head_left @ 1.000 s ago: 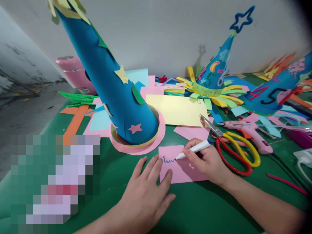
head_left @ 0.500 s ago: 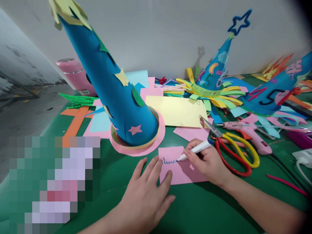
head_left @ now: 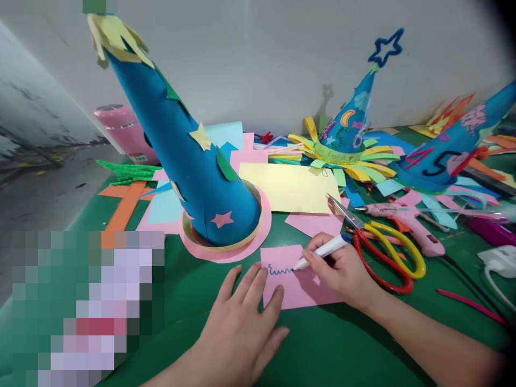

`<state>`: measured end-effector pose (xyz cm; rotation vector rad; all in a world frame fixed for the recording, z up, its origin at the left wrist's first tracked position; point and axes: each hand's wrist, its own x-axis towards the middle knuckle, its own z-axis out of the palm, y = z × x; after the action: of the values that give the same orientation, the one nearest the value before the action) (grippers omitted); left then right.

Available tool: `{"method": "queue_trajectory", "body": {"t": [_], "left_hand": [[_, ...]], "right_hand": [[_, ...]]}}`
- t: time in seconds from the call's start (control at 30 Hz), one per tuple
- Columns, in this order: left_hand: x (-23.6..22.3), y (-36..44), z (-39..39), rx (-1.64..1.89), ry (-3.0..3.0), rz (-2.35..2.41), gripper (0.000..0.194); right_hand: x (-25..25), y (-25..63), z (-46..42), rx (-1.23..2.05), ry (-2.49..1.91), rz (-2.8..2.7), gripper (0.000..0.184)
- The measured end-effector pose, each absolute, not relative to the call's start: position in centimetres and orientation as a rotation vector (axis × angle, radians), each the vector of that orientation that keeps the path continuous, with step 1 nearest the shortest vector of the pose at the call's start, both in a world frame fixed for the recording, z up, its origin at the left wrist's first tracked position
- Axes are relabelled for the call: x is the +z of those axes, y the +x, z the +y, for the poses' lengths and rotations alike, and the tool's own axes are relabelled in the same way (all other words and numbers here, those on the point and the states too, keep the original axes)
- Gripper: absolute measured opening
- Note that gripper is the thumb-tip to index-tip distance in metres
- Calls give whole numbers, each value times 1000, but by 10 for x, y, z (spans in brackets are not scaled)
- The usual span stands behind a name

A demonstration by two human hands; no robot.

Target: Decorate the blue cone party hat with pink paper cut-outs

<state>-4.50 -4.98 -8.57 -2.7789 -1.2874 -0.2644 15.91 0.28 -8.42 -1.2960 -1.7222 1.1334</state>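
Observation:
My right hand (head_left: 338,266) grips a white marker (head_left: 322,251) with a dark blue end, its tip touching a piece of pink paper (head_left: 282,293). A wavy blue line (head_left: 280,270) runs along the paper's upper left, up to the marker tip. My left hand (head_left: 245,309) lies flat with spread fingers, its fingertips on the paper's left edge and the green table. Just behind stands a tall blue paper cone hat (head_left: 185,156) with star and leaf cutouts and a pink brim (head_left: 226,255). Scissors (head_left: 382,250) with red and yellow handles lie right of my right hand.
Behind the paper lies a yellow sheet (head_left: 294,188). Two more decorated blue cone hats (head_left: 350,121) (head_left: 443,156) stand back right. A pink glue gun (head_left: 415,223) with a cable lies right, near a white plug (head_left: 500,260). A pink bottle (head_left: 124,131) and green pipe cleaners (head_left: 124,172) are back left.
The blue wavy line has grown slightly to the right under the marker tip. My left hand stays in place on the paper. The whole view has shifted a little.

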Motion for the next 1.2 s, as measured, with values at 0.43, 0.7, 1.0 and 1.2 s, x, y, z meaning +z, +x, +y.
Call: {"method": "queue_trajectory", "body": {"t": [0.43,0.7,1.0,1.2], "left_hand": [[-86,-45,-52,-259,-2786,-1294,36],[-86,-45,-50,-240,-2788,-1291,37],[-87,-46,-50,-249,-2780,-1285,37],[-85,-47,-49,-233,-2794,-1279,37]], "right_hand": [[-85,159,4,1109,-1316,-1712,19],[-84,159,4,1099,-1311,-1682,17],[-84,160,8,1084,-1213,-1474,16],[-91,166,14,1082,-1023,-1250,6]]}}
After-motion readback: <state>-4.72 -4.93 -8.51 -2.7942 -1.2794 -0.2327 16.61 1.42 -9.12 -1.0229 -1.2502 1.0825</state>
